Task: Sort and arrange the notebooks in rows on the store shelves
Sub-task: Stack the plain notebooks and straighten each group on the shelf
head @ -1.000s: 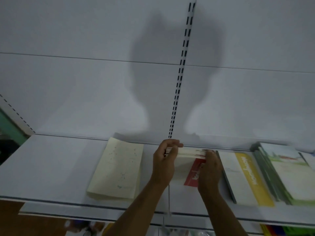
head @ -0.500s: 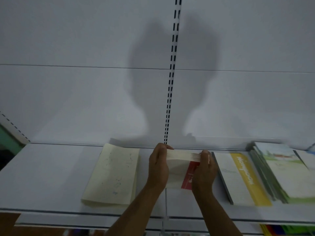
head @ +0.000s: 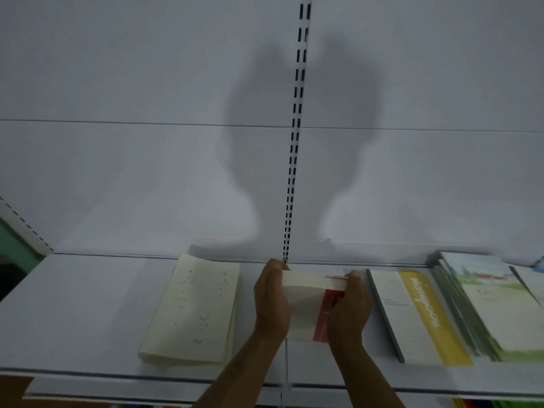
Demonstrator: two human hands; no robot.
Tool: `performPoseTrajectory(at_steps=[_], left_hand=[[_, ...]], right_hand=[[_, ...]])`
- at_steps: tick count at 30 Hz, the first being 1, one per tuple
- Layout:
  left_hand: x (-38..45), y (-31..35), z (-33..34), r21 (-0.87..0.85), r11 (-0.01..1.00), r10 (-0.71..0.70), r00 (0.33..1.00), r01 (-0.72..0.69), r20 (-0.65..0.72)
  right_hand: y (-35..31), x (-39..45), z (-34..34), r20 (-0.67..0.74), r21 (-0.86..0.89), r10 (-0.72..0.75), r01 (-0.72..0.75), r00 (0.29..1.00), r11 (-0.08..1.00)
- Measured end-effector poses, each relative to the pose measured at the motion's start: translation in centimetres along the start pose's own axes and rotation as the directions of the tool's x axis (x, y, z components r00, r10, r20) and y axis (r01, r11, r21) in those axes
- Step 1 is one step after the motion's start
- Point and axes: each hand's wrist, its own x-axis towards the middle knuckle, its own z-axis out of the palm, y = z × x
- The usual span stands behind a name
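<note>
You hold 1 stack of notebooks on the shelf.
Your left hand (head: 272, 301) and right hand (head: 350, 312) grip the white-and-red notebook stack (head: 312, 301), fingers curled around its sides; cream notebook (head: 192, 310) at 9 o'clock, yellow-striped notebook (head: 418, 313) at 3 o'clock, on the shelf (head: 73, 304).

A white back panel (head: 117, 172) rises behind, split by a slotted upright strip (head: 294, 142). A head-shaped shadow (head: 300, 148) falls across it. At far left, a green surface (head: 13, 248), perhaps a wall.

White back panel (head: 117, 83) with slotted upright (head: 295, 134), a shadow (head: 300, 148) cast on it, green wall (head: 14, 245) at left
</note>
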Motion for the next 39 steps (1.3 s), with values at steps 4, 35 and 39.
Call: performPoseTrajectory(at_steps=[4, 35, 39], left_hand=[[-0.4, -0.6, 0.5, 0.021, 1.0, 0.011, 1.0, -0.011, 0.012], [2.9, -3.5, 3.4, 0.223, 0.696, -0.648, 0.731, 0.683, -0.215], [2.3, -4.6, 3.0, 0.571, 0.603, -0.551, 0.808, 0.558, -0.208]], right_hand=[[0.8, 0.6, -0.7, 0.001, 0.001, 0.064, -0.064, 0.998, 0.998], [6.6, 3.2, -3.7, 0.089, -0.55, 0.443, -0.327, 0.892, 0.768], [7.0, 3.1, -3.8, 0.013, -0.665, 0.502, -0.367, 0.865, 0.65]])
